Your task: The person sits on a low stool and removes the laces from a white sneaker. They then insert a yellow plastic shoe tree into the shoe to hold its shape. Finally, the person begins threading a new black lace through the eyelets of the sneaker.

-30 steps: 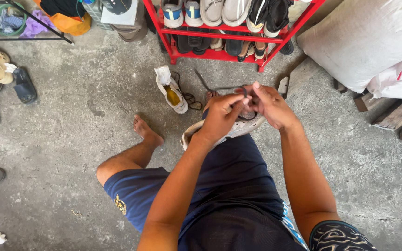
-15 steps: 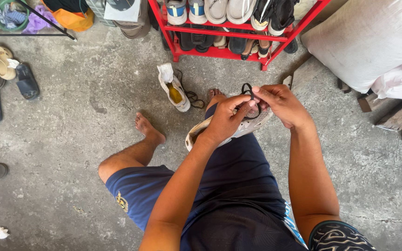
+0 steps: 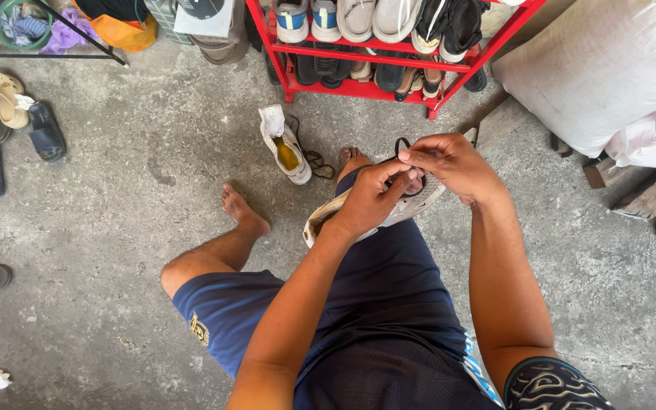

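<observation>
Concrete floor [image 3: 115, 228] lies open to the left; red shoe rack [image 3: 389, 64] and white sack [image 3: 601, 68] crowd ahead and right. Pale sneaker [image 3: 328, 216] rests on the lap. Left hand [image 3: 370, 197] and right hand [image 3: 453, 163] both pinch the black lace [image 3: 400, 144] over it. Judgement: keep lace taut, elbows tucked.

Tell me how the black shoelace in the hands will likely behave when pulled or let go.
The black shoelace curls in a loose loop above the fingers, so it is probably floppy and light. Pinched between the left hand and right hand, it looks thin, so it may slip. Released, it would likely droop over the shoe.
</observation>
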